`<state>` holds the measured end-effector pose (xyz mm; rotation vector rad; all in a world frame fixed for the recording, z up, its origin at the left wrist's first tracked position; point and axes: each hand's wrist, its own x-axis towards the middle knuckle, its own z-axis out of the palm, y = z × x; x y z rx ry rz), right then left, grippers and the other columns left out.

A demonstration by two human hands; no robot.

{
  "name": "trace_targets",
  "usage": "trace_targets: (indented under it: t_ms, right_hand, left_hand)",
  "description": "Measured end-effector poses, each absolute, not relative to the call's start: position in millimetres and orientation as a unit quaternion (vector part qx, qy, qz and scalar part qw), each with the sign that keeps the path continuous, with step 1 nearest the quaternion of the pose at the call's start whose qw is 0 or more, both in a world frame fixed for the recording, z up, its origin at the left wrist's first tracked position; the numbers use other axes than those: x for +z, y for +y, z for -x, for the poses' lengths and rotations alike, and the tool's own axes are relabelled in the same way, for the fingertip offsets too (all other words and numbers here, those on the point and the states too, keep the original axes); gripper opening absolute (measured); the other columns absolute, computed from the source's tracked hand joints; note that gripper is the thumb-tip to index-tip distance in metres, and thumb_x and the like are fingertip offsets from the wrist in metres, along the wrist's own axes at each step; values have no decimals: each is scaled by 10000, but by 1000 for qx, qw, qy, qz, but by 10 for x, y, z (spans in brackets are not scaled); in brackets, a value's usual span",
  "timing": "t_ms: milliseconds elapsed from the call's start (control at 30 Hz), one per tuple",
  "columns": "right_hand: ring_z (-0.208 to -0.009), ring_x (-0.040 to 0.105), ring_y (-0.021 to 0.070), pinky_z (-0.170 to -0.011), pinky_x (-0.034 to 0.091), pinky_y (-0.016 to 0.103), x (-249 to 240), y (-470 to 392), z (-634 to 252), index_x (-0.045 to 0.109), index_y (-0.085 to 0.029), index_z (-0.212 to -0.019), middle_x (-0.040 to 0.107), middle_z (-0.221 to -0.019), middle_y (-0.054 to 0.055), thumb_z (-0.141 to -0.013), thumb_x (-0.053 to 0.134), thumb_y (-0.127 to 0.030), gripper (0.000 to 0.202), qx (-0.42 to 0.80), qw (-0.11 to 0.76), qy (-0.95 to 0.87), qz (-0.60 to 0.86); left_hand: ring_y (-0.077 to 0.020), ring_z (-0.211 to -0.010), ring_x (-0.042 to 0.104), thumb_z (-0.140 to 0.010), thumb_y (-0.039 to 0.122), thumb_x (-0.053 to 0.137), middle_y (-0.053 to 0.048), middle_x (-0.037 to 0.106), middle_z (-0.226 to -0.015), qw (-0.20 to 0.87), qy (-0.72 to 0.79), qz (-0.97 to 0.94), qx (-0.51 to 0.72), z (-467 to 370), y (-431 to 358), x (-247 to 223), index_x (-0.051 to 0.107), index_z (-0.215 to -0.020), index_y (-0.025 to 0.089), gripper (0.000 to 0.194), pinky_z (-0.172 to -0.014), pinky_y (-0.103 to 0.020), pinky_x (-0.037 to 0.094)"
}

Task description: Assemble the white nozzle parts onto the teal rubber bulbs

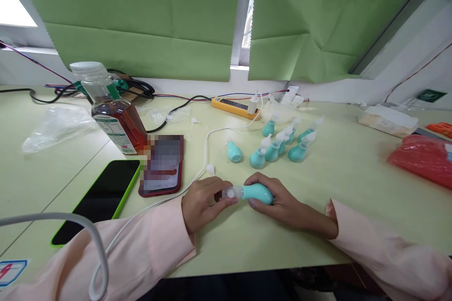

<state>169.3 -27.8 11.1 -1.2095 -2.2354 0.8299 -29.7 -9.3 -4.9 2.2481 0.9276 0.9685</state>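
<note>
A teal squeeze bulb [258,193] with a clear nozzle part [233,192] lies sideways between my two hands, low over the table. The fingers of my left hand [206,201] are closed on the clear part. Around the bulb's right end, my right hand [277,201] has its thumb and fingers closed. A small white tip [211,169] lies just beyond my left hand. Farther back stand several teal bulbs with clear tops, among them one at the front [257,158]. Another bulb [234,151] leans by itself to their left.
At left are a bottle of reddish liquid [118,122], a green-edged phone [102,195] and a red-cased phone [162,164]. A white cable [206,150] runs to a yellow power strip [231,108]. Red packaging [420,157] and a white box [388,121] lie right.
</note>
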Motion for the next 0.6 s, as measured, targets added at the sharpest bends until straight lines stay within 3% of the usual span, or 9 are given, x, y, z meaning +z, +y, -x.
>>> trace_targets:
  t_ms: [133, 433, 600]
  right_hand:
    - [-617, 456, 111, -563, 368, 225, 95, -280, -1687, 426, -204, -918, 523, -746, -7, -765, 470, -285, 178, 256, 224, -836, 430]
    - [-743, 542, 167, -616, 402, 272, -50, -301, -1683, 422, -217, -978, 553, -838, 30, -777, 464, -369, 256, 153, 203, -875, 411]
    - [-797, 537, 165, -682, 410, 280, -19, -292, -1655, 410, -225, -995, 555, -916, 28, -744, 513, -378, 311, 222, 222, -850, 423]
  left_hand:
    - [-96, -487, 458, -746, 293, 512, -12, 532, -548, 258, 311, -847, 345, 308, -79, -34, 619, -817, 118, 217, -495, -203, 362]
    - [-70, -438, 353, -730, 326, 508, 23, 434, -479, 361, 304, -831, 293, 297, -21, -69, 624, -663, 125, 242, -418, -184, 281]
    - [-79, -439, 381, -743, 324, 489, 10, 472, -492, 309, 301, -840, 328, 285, -67, -86, 627, -718, 131, 238, -445, -194, 312]
